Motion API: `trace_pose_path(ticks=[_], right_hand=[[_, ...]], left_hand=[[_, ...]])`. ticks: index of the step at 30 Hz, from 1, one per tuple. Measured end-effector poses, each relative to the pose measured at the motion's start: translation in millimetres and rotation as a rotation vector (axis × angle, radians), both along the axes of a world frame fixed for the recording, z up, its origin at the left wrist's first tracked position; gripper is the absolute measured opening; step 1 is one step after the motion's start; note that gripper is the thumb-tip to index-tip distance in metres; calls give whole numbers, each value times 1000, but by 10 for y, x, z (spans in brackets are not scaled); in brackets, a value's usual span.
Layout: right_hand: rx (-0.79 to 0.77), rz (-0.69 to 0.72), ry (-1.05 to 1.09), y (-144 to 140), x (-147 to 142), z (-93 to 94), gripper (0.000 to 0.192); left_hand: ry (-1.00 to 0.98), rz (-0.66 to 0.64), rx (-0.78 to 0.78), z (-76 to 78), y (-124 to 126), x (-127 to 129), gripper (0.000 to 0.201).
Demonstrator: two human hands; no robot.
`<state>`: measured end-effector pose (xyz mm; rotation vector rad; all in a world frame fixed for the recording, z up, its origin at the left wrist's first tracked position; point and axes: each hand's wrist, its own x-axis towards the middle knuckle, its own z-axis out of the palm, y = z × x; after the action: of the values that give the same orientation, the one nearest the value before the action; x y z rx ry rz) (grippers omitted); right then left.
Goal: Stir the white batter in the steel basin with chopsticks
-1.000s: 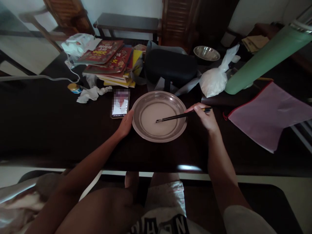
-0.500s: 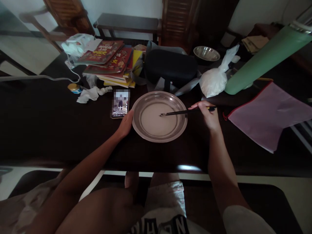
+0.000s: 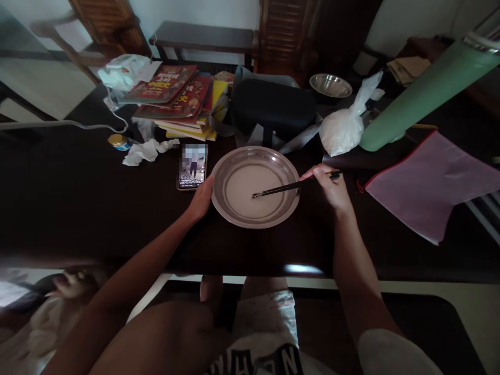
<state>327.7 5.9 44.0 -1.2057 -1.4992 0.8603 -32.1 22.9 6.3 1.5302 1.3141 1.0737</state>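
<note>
- Nearest the camera are the person's own bent knees and pale shorts with dark lettering, tucked under the edge of the dark table (image 3: pixel 78 208).
- The left hand (image 3: pixel 202 198) rests against the left rim of the metal basin (image 3: pixel 234 159), fingers curled loosely on its edge (a steadying touch, not a full grip).
- The basin sits at the middle of the table, just in front of the person, and holds a shallow pool of pale, milky liquid.
- The right hand (image 3: pixel 330 187) is closed around the far end of a pair of dark chopsticks (image 3: pixel 291 185); their tips dip into the liquid near the basin's centre, the sticks slanting across its right rim.
- Just left of the basin lies a phone (image 3: pixel 192 167), screen lit, almost touching the left hand's fingertips.
- Further left sit a crumpled white tissue (image 3: pixel 142 151) and a small jar with a yellow lid (image 3: pixel 117 141).
- To the right lies a pink zip pouch (image 3: pixel 429 182).
- Beyond the basin: a black case (image 3: pixel 273 107), a knotted white plastic bag (image 3: pixel 346 130) and a green cylinder (image 3: pixel 425 91) lying at a slant.
- Farthest back are a stack of books (image 3: pixel 179 99) and a small metal bowl (image 3: pixel 330 85).
</note>
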Motion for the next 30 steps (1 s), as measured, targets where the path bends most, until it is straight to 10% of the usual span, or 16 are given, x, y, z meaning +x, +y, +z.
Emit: trace_pose_path(ticks=[30], right_hand=[[12,-11,18,-1,5,10,44]], left_hand=[[-12,6,-4,-3,2,11,49]])
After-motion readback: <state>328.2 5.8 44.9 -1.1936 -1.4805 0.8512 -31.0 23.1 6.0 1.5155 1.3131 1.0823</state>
